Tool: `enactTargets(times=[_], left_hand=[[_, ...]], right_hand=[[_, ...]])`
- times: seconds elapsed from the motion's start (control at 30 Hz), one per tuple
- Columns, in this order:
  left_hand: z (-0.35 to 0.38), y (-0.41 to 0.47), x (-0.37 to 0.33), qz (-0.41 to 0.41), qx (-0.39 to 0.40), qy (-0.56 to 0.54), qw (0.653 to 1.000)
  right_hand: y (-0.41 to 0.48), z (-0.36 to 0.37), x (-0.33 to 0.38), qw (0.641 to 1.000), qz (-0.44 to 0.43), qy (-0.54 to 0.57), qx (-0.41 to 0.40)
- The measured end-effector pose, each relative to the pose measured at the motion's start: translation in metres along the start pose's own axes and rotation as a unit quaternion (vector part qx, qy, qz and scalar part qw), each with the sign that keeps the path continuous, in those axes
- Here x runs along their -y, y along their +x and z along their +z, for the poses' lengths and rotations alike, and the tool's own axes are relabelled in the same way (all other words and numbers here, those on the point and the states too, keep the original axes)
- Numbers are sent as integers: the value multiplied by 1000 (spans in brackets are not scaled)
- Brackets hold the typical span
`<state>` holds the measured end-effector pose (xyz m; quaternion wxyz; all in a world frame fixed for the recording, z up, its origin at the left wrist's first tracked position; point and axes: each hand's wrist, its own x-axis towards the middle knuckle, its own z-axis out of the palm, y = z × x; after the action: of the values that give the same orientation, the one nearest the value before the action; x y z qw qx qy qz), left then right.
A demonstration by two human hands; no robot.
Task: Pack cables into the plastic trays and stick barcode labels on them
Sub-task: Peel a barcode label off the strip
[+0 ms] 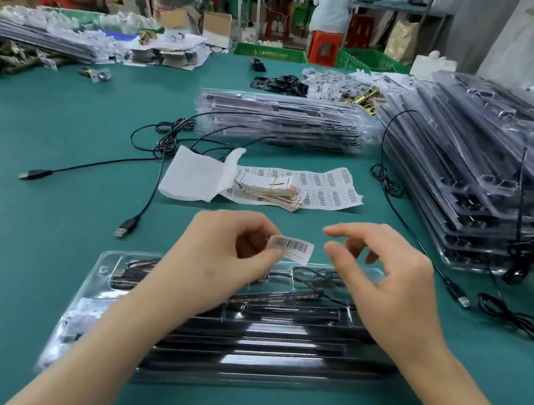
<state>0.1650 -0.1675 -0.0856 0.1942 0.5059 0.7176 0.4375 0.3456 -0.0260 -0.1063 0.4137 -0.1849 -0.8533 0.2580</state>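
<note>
A clear plastic tray (pixel 166 357) lies in front of me on the green table, filled with black bars and a coiled black cable (pixel 317 275). My left hand (pixel 219 257) pinches a white barcode label (pixel 291 249) by its left end, holding it above the tray's far edge. My right hand (pixel 385 282) hovers just right of the label, thumb and forefinger slightly apart and holding nothing. A sheet of barcode labels (pixel 326 187) lies beyond my hands with its white backing paper (pixel 193 174) peeled back.
A stack of packed trays (pixel 281 121) stands at mid-table and a larger pile (pixel 493 160) at the right. Loose USB cables (pixel 139 214) trail on the left, another cable (pixel 459 297) on the right. People stand at benches behind.
</note>
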Motion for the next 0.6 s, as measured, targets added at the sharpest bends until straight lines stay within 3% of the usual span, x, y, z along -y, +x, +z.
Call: enactTargets(times=[0.27, 0.43, 0.6], left_hand=[[8, -9, 3, 79, -15, 30, 996], [15, -11, 3, 29, -56, -66, 996], [23, -12, 1, -11, -34, -185, 982]], right_hand=[[-1, 4, 8, 993, 34, 57, 103], [-3, 6, 11, 993, 48, 63, 92], [-5, 8, 15, 991, 56, 67, 102]])
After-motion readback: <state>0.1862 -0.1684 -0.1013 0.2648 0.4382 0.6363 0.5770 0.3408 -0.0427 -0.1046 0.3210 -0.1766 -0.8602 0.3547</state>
